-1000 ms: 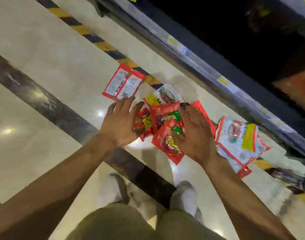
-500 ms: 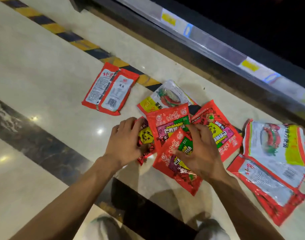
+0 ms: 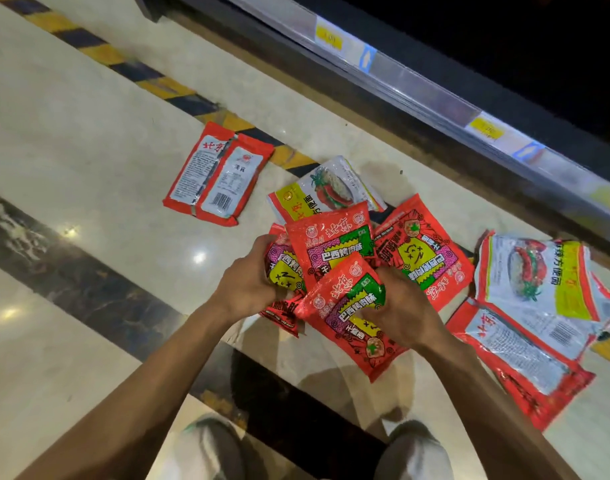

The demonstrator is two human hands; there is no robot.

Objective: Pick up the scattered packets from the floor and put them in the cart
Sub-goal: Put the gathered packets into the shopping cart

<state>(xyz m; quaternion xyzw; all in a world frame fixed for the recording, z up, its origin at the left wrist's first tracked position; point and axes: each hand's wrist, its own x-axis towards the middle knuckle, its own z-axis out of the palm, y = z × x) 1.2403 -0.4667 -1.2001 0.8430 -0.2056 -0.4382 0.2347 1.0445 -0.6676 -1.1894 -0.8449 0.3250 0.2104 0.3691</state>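
On the floor [image 3: 89, 116] at mid-frame the packets [image 3: 331, 244] lie overlapped, probably light, crinkly and slick, best pinched at their sealed edges, as the left hand [image 3: 244, 289] and right hand [image 3: 404, 313] each curl round one.

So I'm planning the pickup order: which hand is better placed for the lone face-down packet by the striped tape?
Left, probably. The left hand is nearer the lone packet; the right hand sits across the pile. Both already grip packets.
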